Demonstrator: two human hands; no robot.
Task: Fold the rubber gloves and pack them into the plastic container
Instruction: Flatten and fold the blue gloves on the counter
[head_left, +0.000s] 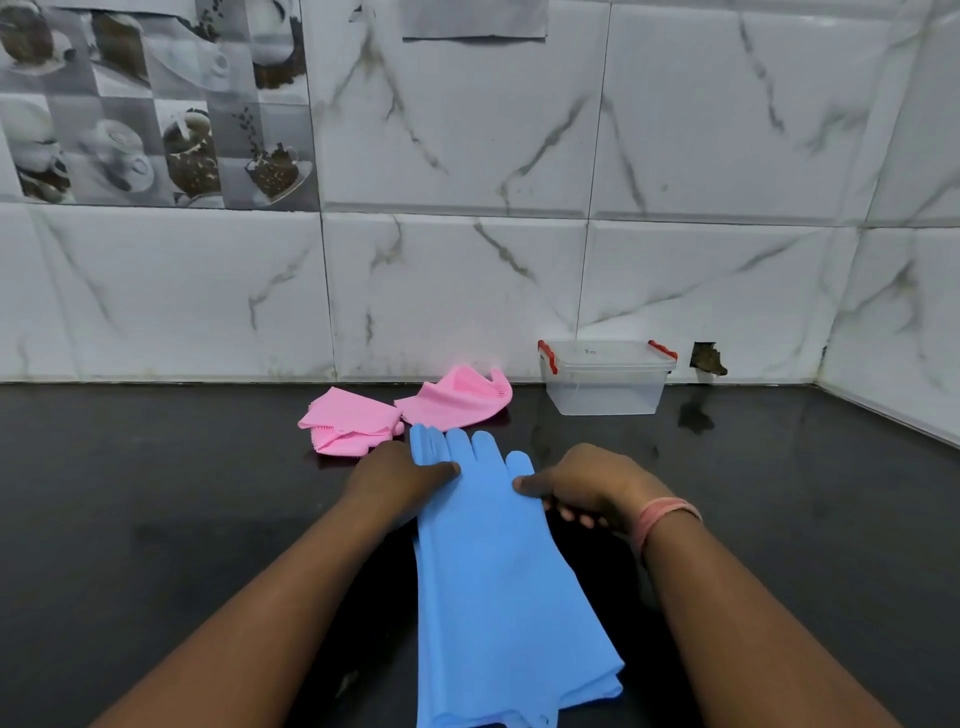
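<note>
Blue rubber gloves (498, 571) lie flat between our hands: left hand (400, 475) presses their finger end, right hand (587, 486) pinches the thumb-side edge.

- The glove (498, 571) under my hands is plain light blue, cuff to fingertips.
- At eleven o'clock from it, two folded gloves (405, 410) are pink, with fine nubbed ridges along some edges.
- At one o'clock, the container (605, 379) is clear plastic with red clips on its lid.
- The counter (156, 493) is glossy black.
- The wall tiles (675, 156) are white with grey marble veins.
- At ten o'clock, a tile panel (150, 98) shows grey and brown coffee cups in a chequered layout.
- My right wrist wears a pink-orange band (667, 517).
</note>
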